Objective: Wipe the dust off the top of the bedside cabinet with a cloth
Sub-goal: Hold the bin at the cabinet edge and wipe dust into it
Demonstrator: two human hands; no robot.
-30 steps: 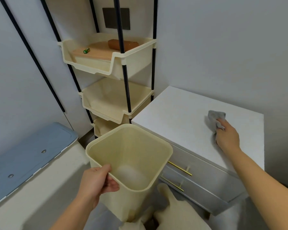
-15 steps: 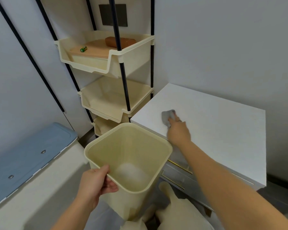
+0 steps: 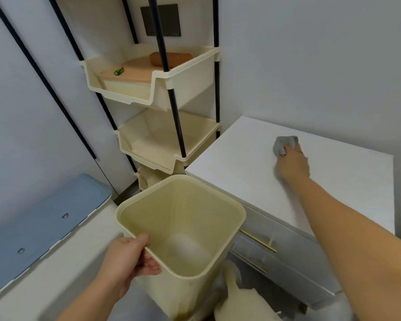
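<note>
The right hand (image 3: 292,164) lies on the white top of the bedside cabinet (image 3: 236,163), at about 2 o'clock in the view. Its grip is closed: the fingers curl over a bunched grey cloth (image 3: 283,142) and press it to the top. The cloth shows at the hand's 11 o'clock side, on the far half of the top and short of the back wall. Half a second ago the hand and cloth were at the near left corner of the top, just beside the bin. They have since swept away toward 2 o'clock, and the forearm now stretches across the front edge above the drawers with their brass handles (image 3: 257,240).

The left hand (image 3: 127,260), at 7 o'clock, keeps its grip closed on the near rim of the cream bin (image 3: 162,205), thumb on top of the rim and fingers inside. The bin is held as before, its far corner just beside the cabinet's left corner.

At 12 o'clock stands a rack of cream trays (image 3: 185,82) on black poles. The top tray holds a wooden board (image 3: 137,71), a small green object (image 3: 119,71) and a brown roll (image 3: 178,58). A blue lid (image 3: 39,221) lies at 9 o'clock.
</note>
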